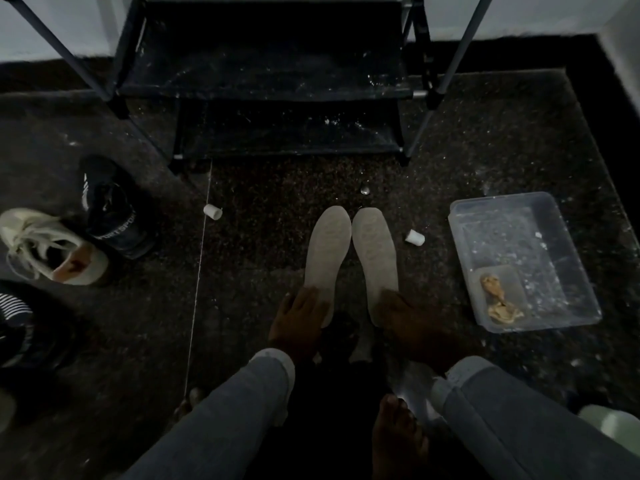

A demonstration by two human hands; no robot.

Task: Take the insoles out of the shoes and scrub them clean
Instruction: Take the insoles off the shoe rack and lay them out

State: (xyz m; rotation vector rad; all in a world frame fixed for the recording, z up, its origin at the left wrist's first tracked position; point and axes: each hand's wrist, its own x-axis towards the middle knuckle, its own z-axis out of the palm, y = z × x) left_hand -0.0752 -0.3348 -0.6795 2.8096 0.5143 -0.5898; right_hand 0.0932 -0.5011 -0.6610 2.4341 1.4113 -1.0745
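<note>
The two pale insoles lay side by side on the dark speckled floor, toes pointing far, heels near the person, their inner edges almost touching along the toes. The left insole and the right insole were flat, thin and rounded at the toe, with a faint pattern on top. The left hand rested on the heel of the left insole, fingers laid fairly straight over it; the right hand covered the heel of the right insole, but it was too dark to tell how its fingers lay.

Open floor lay between the insoles' toes and the dark metal-framed rack at the far side, broken only by a small round shiny thing. One small white cap lay to the left, another white cap just right of the right insole.

Farther right stood a clear plastic tub, rectangular with rounded corners; in its near corner lay a crumpled tan cloth.

At the far left a white laced shoe lay beside a dark shoe with white lettering. Grey sleeves and a bare foot filled the near edge.
</note>
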